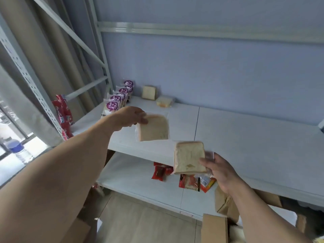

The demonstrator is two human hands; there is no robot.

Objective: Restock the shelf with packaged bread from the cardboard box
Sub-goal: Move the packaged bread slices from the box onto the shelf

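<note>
White shelf boards carry only a little stock so far: a row of purple-labelled packets stands at the left end of the upper shelf, and just two packs of the bread sit by the back wall, one upright and one lying flat beside it. Most of that board is bare, so by my reckoning the restocking has barely begun. The left hand reaches out over the upper shelf, its fingers and thumb pinching the top corner of a wrapped bread pack that hangs above the board, not yet set down. The right hand waits lower, near the front edge, its fingers curled round the wrapper edge of a second bread pack. Red snack packets lie on the lower shelf. Flaps of the cardboard box show at the bottom; how much bread it holds cannot be told. Both held packs remain to be placed, likely next to the two at the back.
</note>
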